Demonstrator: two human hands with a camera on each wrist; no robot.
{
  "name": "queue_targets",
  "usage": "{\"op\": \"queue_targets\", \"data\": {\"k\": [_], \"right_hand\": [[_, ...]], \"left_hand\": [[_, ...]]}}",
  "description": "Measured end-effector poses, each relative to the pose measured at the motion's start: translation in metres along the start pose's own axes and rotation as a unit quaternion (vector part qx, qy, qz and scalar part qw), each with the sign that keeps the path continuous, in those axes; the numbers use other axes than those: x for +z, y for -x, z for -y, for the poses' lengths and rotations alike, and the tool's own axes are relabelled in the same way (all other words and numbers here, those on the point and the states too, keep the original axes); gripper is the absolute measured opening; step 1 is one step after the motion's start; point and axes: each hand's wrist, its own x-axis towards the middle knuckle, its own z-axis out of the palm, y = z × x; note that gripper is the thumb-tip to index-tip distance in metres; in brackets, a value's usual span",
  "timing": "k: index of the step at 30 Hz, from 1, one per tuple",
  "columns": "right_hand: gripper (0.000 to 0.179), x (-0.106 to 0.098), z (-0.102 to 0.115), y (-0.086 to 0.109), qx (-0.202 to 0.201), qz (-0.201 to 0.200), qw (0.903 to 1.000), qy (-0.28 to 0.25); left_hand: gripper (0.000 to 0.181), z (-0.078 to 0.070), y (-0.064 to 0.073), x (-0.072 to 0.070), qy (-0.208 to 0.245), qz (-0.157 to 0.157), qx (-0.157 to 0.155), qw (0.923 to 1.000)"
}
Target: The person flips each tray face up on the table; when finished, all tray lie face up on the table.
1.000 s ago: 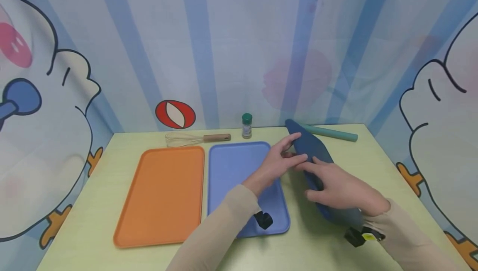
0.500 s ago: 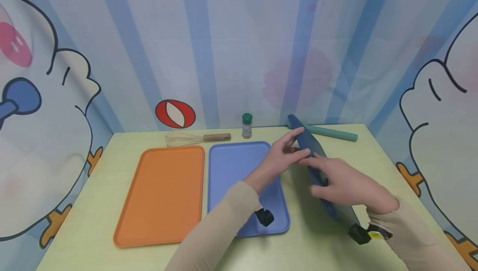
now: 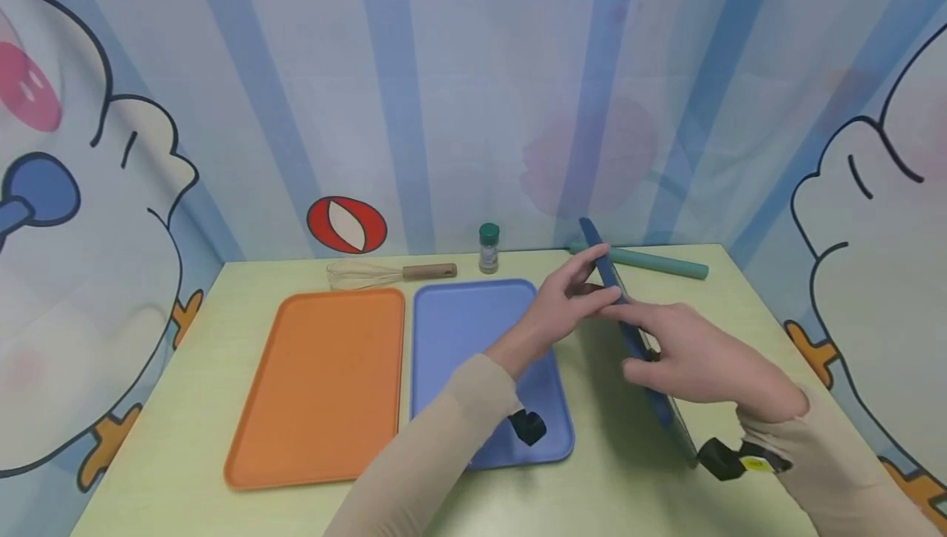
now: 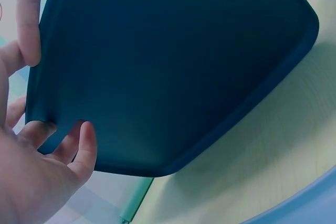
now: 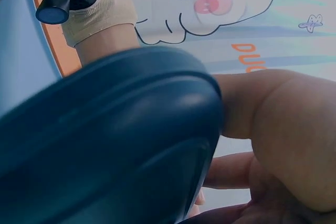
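A dark blue tray point(image 3: 667, 414) with a raised rim stands tilted on edge, seen nearly edge-on in the head view. My left hand point(image 3: 560, 300) grips the tray's upper far part, and in the left wrist view its fingertips lie against the broad flat face of the tray point(image 4: 173, 77). My right hand point(image 3: 695, 354) holds the upper edge nearer to me, its thumb on the left side. Both hands almost meet at the tray's edge. In the right wrist view the tray's rounded corner point(image 5: 157, 103) hides part of the hand.
A light blue tray point(image 3: 473, 331) lies under my left forearm, with an orange tray point(image 3: 325, 389) left of it. Along the back are a whisk point(image 3: 429, 272), a green-capped spice jar point(image 3: 488, 249) and a green stick point(image 3: 658, 263), partly behind the held tray.
The dark blue tray has tilted further upright, so it now shows almost edge-on, and its top has risen. Both hands have moved slightly to the right with it.
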Motion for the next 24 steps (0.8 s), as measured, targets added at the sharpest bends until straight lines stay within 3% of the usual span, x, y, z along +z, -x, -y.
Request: {"op": "queue_targets", "data": {"k": [9, 24], "right_hand": [[0.066, -0.009, 0.007, 0.004, 0.006, -0.008, 0.9999, -0.003], [0.072, -0.019, 0.006, 0.013, 0.022, -0.016, 0.9995, -0.018]], "left_hand": [[0.059, -0.011, -0.002, 0.003, 0.028, 0.018, 0.016, 0.9993], [0.059, -0.022, -0.006, 0.008, 0.008, 0.035, 0.028, 0.9990]]}}
